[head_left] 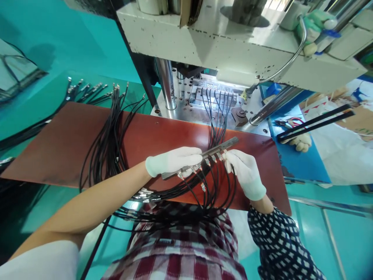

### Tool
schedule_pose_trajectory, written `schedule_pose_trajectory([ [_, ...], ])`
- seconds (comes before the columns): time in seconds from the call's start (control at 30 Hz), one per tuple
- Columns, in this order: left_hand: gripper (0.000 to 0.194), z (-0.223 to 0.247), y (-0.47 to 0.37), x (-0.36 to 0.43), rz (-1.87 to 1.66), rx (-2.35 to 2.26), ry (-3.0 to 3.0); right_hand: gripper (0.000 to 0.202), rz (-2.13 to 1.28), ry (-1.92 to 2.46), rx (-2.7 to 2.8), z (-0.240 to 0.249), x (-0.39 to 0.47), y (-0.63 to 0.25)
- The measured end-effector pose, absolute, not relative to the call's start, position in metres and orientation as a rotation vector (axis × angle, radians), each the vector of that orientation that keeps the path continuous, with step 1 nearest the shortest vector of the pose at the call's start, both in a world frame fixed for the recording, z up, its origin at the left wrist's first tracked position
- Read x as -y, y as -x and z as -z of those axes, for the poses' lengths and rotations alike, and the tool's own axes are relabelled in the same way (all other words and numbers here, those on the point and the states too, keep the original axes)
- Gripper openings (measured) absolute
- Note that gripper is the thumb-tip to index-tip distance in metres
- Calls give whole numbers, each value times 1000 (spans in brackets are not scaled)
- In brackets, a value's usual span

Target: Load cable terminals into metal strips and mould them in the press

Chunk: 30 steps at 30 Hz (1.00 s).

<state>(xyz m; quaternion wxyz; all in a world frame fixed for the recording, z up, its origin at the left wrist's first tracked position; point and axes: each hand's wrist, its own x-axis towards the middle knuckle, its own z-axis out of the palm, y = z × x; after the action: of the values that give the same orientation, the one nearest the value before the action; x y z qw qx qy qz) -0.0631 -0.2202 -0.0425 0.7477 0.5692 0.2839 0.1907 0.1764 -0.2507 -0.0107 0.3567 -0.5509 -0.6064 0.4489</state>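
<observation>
My left hand [180,161], in a white glove, is closed around a narrow metal bar [229,144] that lies slantwise above the brown board. Several black cables with silver connectors [214,158] hang from the bar's near edge in a row. At the bar's right end my gloved right hand [244,171] pinches a cable connector [224,153] between thumb and fingers. Below, a bundle of black cables [175,193] curves along the board's near edge and over my lap. One loose connector [203,187] dangles beneath the bar.
Behind the brown board [163,134] stands a press with a metal mould [214,97], from which several black cables run toward me. A large cable bundle [109,144] lies left. Pliers [288,123], a glove [301,143] and two dark rods [317,121] rest at right.
</observation>
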Motion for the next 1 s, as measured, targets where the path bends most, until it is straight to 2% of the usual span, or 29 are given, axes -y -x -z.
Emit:
schedule_pose_trajectory([
  [0.3, 40, 25, 59, 228, -344, -847, -1539, 29, -1324, 1498, 1504, 4, 243, -173],
  [0.43, 40, 25, 58, 229, -357, -778, -1508, 30, -1211, 1526, 1533, 0, 245, -171],
  [0.6, 38, 27, 61, 226, -383, -883, -1867, 38, -1145, 1467, 1623, 6, 241, -168],
  [0.7, 40, 27, 63, 226, -386, -888, -1794, 36, -1113, 1511, 1694, 10, 240, -174],
  [0.83, 43, 28, 64, 227, -411, -826, -1596, 19, -696, 1592, 1693, 11, 265, -185],
  [0.9, 44, 30, 65, 227, -431, -808, -1536, 16, -453, 1489, 1785, 13, 289, -184],
  [1.0, 44, 32, 64, 227, -454, -785, -1456, 16, -271, 1365, 2025, 19, 326, -169],
])
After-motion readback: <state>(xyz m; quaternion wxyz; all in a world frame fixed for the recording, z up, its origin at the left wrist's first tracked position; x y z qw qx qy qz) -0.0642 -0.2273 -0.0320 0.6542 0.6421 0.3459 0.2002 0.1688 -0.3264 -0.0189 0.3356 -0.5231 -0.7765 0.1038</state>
